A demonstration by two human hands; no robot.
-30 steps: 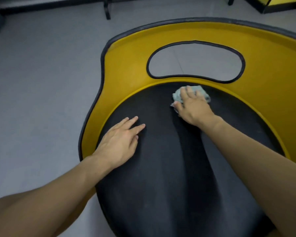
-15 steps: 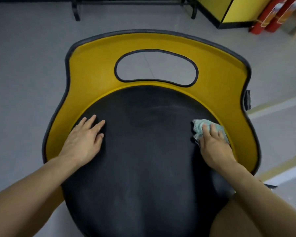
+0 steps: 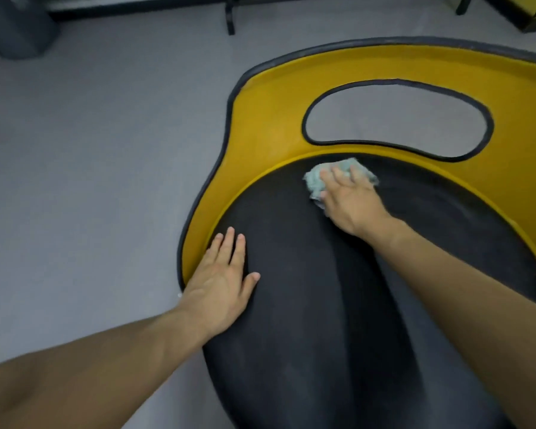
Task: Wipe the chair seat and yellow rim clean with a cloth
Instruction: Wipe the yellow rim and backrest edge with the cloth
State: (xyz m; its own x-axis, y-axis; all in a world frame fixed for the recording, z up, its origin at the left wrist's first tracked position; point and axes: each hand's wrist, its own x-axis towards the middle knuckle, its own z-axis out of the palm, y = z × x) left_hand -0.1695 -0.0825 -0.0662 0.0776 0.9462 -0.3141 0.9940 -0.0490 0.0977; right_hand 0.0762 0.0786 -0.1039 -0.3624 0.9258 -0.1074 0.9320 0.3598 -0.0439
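- Chair seat (image 3: 322, 320): black, matt, rounded. It fills the lower right of the view, and its near edge is cut off by the frame.
- Yellow rim (image 3: 260, 125): a broad band with a dark edge, curving round the seat from 8 o'clock through 12 to 3 o'clock. The stretch at 3 o'clock runs out of frame.
- Oval cut-out (image 3: 396, 119): an opening in the rim at 12 o'clock, with grey floor (image 3: 90, 150) showing through it.
- Cloth (image 3: 314, 181): pale green and bunched. It lies on the seat at 11 to 12 o'clock, just inside the rim's inner line.
- Right hand (image 3: 347, 202): laid flat on the cloth with fingers spread, pressing it down rather than clutching it.
- Left hand (image 3: 223, 280): palm down on the seat at 9 o'clock with fingers straight, holding nothing. Its outer edge is beside the rim. It probably steadies the chair.
- Progress (judged): seat wiping is under way at the far edge.
  - No clear wet or clean track shows, so the finished share cannot be told.
  - The cloth is not on the rim, which likely remains to be wiped, along with the near half of the seat.
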